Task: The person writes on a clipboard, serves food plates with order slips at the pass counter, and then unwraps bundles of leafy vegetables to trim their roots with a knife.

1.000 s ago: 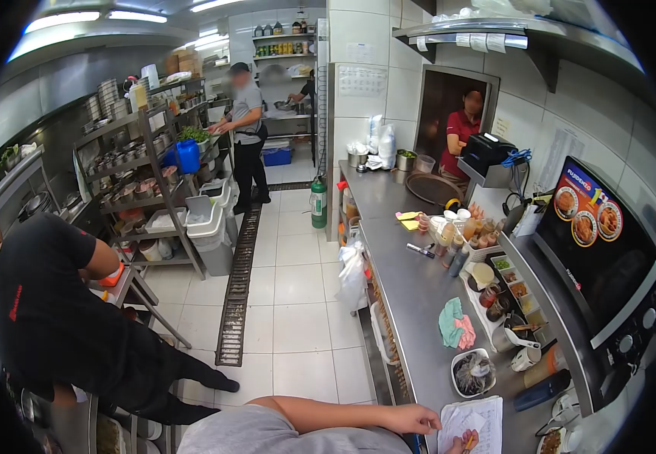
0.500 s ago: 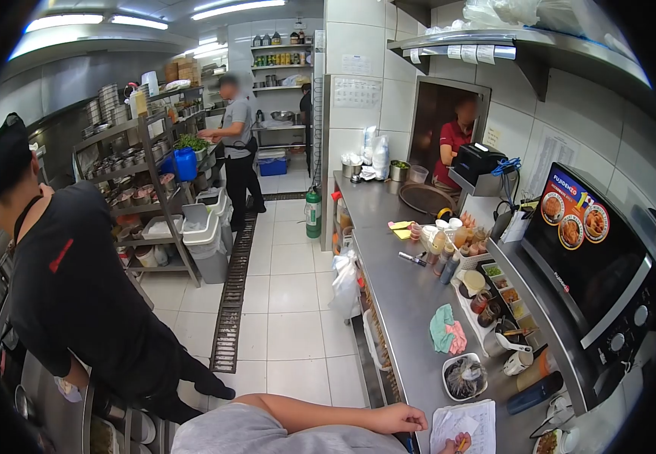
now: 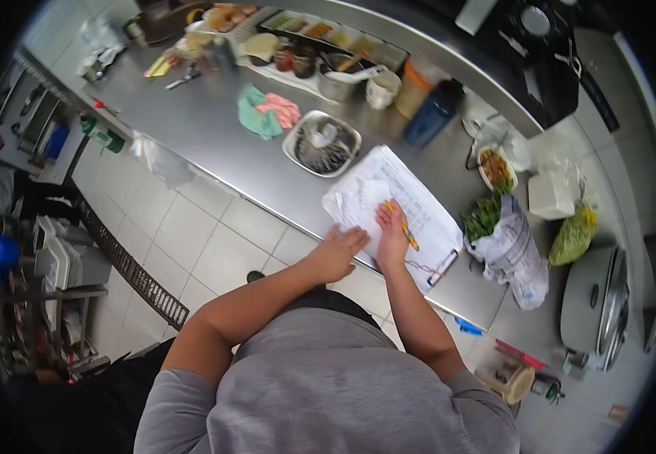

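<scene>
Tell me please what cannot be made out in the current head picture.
In the head view:
Writing on the papers: blurred, too small.
Yellow writing tool: middle covered by the right hand; pen or pencil unclear.
What lies under the left hand: hidden by it.
Contents of the plastic bag in the white tub: blurred.
Black appliance: cut off by the top edge.

— What lies left on the table?
— A green cloth and a pink cloth, touching each other.
— And at the right?
— Leafy greens in one pale bag, near a grey pot.
</scene>
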Demonstrator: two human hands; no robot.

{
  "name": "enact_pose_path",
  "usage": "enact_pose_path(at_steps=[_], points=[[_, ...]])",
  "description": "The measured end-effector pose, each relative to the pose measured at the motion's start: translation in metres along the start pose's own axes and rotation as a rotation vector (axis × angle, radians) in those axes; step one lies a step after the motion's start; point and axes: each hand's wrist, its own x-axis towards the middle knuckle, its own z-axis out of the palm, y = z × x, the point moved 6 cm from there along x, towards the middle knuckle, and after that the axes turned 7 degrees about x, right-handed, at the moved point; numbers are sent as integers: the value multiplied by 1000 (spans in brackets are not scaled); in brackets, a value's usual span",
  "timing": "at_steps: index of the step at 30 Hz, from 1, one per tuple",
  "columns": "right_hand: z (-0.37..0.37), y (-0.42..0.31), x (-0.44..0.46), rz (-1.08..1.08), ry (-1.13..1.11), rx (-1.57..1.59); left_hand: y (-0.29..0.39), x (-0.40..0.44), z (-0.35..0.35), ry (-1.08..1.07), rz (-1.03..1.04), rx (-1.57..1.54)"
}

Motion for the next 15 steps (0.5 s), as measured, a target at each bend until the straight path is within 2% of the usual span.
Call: enact_pose_path(at_steps=[3, 5, 7, 9, 10, 12, 15], points=[[-9, -2, 7, 132, 42, 56, 1, -1, 2, 9, -31, 39], [-11, -9, 18, 81, -48, -200, 2, 3, 3, 4, -48, 55], [-1, -21, 24, 88, -34, -240, 3, 4, 5, 3, -82, 58], [12, -23, 31, 113, -137, -335, 5, 4, 6, 6, -90, 41], [9, -17, 36, 105, -148, -336, 5, 4, 6, 12, -99, 26], [11, 0, 47, 8, -303, -348, 6, 3, 1, 15, -95, 29], [5, 8, 49, -82, -307, -503, 1, 3, 0, 19, -83, 46]])
